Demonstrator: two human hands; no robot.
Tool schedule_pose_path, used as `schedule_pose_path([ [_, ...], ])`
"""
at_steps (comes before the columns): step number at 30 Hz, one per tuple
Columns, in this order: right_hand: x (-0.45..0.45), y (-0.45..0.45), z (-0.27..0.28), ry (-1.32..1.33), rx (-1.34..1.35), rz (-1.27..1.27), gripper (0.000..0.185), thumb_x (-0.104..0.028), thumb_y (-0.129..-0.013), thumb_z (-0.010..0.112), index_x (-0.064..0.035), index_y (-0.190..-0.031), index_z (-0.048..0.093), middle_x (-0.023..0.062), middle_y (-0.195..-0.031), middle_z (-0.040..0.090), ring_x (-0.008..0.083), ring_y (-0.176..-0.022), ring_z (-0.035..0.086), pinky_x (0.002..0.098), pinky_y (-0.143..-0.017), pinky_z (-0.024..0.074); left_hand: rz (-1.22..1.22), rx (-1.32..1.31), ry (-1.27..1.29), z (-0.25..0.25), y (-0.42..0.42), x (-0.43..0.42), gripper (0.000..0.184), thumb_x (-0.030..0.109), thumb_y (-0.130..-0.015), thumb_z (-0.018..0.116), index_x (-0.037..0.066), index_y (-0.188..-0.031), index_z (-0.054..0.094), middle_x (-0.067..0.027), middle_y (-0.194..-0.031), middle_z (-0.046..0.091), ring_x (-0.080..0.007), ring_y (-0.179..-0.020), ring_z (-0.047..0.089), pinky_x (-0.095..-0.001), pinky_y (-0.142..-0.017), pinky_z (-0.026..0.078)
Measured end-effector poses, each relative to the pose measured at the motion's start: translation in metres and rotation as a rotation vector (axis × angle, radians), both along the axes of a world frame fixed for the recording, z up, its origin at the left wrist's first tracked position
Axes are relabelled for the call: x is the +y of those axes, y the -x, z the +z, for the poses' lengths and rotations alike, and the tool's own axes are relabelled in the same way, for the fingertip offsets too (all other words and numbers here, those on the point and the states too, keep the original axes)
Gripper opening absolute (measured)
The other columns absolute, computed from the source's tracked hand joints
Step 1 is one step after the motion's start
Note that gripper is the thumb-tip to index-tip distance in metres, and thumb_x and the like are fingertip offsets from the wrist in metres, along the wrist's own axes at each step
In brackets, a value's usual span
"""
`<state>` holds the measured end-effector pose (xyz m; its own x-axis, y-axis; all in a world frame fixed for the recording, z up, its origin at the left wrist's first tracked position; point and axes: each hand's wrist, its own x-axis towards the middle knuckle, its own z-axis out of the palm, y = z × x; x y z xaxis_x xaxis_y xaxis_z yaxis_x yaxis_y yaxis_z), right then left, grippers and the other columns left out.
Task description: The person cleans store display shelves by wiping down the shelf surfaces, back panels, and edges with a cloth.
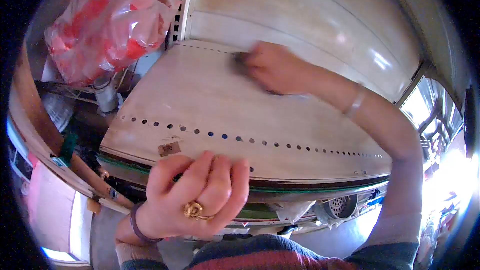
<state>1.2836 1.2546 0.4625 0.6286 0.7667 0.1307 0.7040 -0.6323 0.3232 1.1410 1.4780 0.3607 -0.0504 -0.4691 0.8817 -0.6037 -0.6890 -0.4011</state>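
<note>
A pale metal shelf (pixel 200 90) with rows of holes spreads in front of me, stained brownish in places. Over its rear half, my right hand (pixel 277 70) is closed and smeared by motion. A small dark pad (pixel 242 61) pokes out from its fingers against the surface; its exact kind is too blurred to make out. My left hand (pixel 197 197), wearing a gold ring (pixel 196 211), is at the shelf's front edge with its fingers curled. Whatever lies under those fingers is hidden. Just beyond them a brown paper label (pixel 169 149) sticks to the shelf.
A glossy back panel (pixel 300 15) rises behind the shelf, beside a slotted upright (pixel 181 7). To the left hang red-filled plastic bags (pixel 110 30) above a clear jar (pixel 105 95). A perforated metal container (pixel 341 206) sits below the front edge.
</note>
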Motion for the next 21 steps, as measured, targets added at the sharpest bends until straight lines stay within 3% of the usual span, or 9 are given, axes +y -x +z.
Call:
schedule_pose_path([
  [3,0.082,0.025,-0.011,-0.229,0.13,0.449,0.016,-0.01,-0.076,0.053,0.0016,-0.085,0.06,0.0192,-0.093,0.057,0.0357,-0.086,0.055,0.0415,-0.076,0.0462,0.024,-0.001,-0.024,0.001,0.0,-0.001,0.019,0.013,-0.069,0.061,0.013,-0.088,0.065,0.0005,-0.087,0.053,-0.0145,-0.083,0.054,-0.0297,-0.065,0.042],
  [6,0.033,0.048,-0.012,-0.373,0.146,0.58,0.019,-0.006,-0.077,0.053,0.0018,-0.092,0.061,0.0179,-0.102,0.055,0.0328,-0.094,0.055,0.0384,-0.08,0.0463,0.01,0.024,-0.035,-0.001,0.0,0.001,0.023,0.011,-0.068,0.063,0.013,-0.091,0.065,0.0002,-0.09,0.053,-0.0157,-0.085,0.054,-0.0323,-0.067,0.042],
  [8,-0.025,0.066,0.001,-0.423,0.334,0.161,0.019,-0.004,-0.079,0.052,0.002,-0.094,0.061,0.0174,-0.105,0.054,0.0311,-0.098,0.053,0.0366,-0.083,0.0451,-0.008,0.092,-0.024,-0.002,0.005,0.001,0.031,0.008,-0.067,0.065,0.013,-0.097,0.065,-0.0008,-0.095,0.054,-0.0185,-0.085,0.054,-0.0379,-0.069,0.042],
  [10,-0.099,0.043,0.002,-0.25,0.14,-0.268,0.017,-0.006,-0.078,0.053,0.002,-0.091,0.061,0.0189,-0.105,0.054,0.0337,-0.1,0.052,0.0381,-0.085,0.044,-0.02,0.116,-0.023,-0.004,0.006,0.002,0.031,0.008,-0.067,0.065,0.012,-0.098,0.065,-0.001,-0.095,0.054,-0.0189,-0.085,0.055,-0.0383,-0.069,0.042],
  [13,-0.066,0.025,0.004,0.024,0.027,-0.28,0.017,-0.008,-0.078,0.053,0.0007,-0.091,0.06,0.0205,-0.105,0.054,0.0364,-0.098,0.052,0.0399,-0.086,0.0432,-0.005,0.06,-0.001,-0.001,0.001,-0.001,0.025,0.011,-0.069,0.063,0.012,-0.094,0.065,0.0003,-0.092,0.054,-0.0163,-0.084,0.054,-0.0336,-0.068,0.041],
  [15,-0.006,0.023,-0.004,-0.071,0.026,0.292,0.022,-0.01,-0.078,0.053,0.0015,-0.097,0.058,0.021,-0.102,0.055,0.0374,-0.095,0.052,0.0437,-0.084,0.0432,0.003,0.067,-0.001,0.001,0.004,-0.002,0.024,0.013,-0.069,0.064,0.012,-0.093,0.065,0.001,-0.091,0.055,-0.015,-0.083,0.055,-0.0319,-0.068,0.041],
  [17,0.038,0.041,-0.015,-0.141,0.087,0.462,0.026,-0.012,-0.081,0.053,0.0008,-0.103,0.058,0.0197,-0.108,0.054,0.0377,-0.1,0.051,0.0436,-0.087,0.0424,-0.004,0.119,-0.006,0.002,0.008,-0.001,0.027,0.012,-0.068,0.065,0.012,-0.095,0.065,0.001,-0.092,0.055,-0.0153,-0.083,0.055,-0.0332,-0.068,0.04],
  [18,0.045,0.066,-0.004,-0.089,0.139,0.366,0.029,-0.015,-0.084,0.054,0.0001,-0.108,0.058,0.0197,-0.113,0.053,0.037,-0.104,0.051,0.0422,-0.089,0.0421,-0.027,0.124,-0.004,0.003,0.007,-0.002,0.03,0.01,-0.067,0.067,0.011,-0.097,0.066,0.0006,-0.092,0.056,-0.0156,-0.083,0.055,-0.0347,-0.068,0.039],
  [21,0.004,0.072,0.006,-0.341,0.282,0.492,0.038,-0.023,-0.091,0.051,-0.0032,-0.124,0.052,0.0169,-0.127,0.048,0.0315,-0.114,0.048,0.0385,-0.095,0.0403,-0.038,0.155,-0.001,0.003,0.006,-0.004,0.037,0.009,-0.062,0.067,0.007,-0.098,0.064,-0.0028,-0.093,0.054,-0.022,-0.083,0.054,-0.037,-0.069,0.04],
])
